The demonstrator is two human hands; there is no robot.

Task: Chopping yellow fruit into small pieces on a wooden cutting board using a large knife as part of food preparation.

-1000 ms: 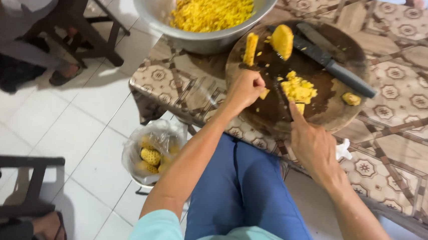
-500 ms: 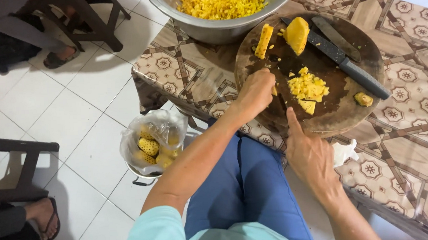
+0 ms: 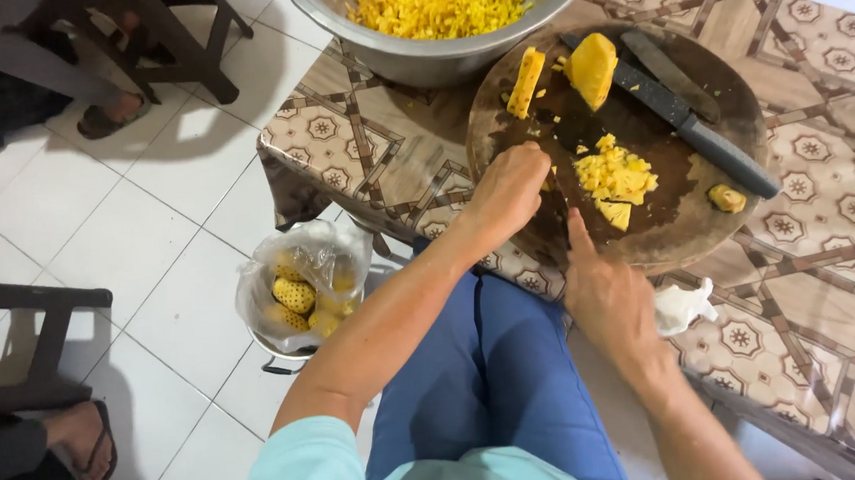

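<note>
A heap of small yellow fruit pieces [image 3: 616,179] is lying in the middle of a round dark wooden board [image 3: 693,231], which is sitting on the patterned worktop [image 3: 831,272]. The right hand [image 3: 607,293] is resting at the near rim of the board, its flat fingers stretched out and pointing up beside the heap, holding nothing. The left hand [image 3: 510,192] is curling loosely closed just left of the heap; whether it is gripping anything I cannot tell. A long dark knife [image 3: 685,122] is lying slantwise across the far side of the board, next to two larger yellow chunks [image 3: 591,66]. Beyond the board, a metal bowl [image 3: 415,65] is holding chopped yellow fruit. On the floor, a bag-lined bucket [image 3: 301,294] is holding scraps.
</note>
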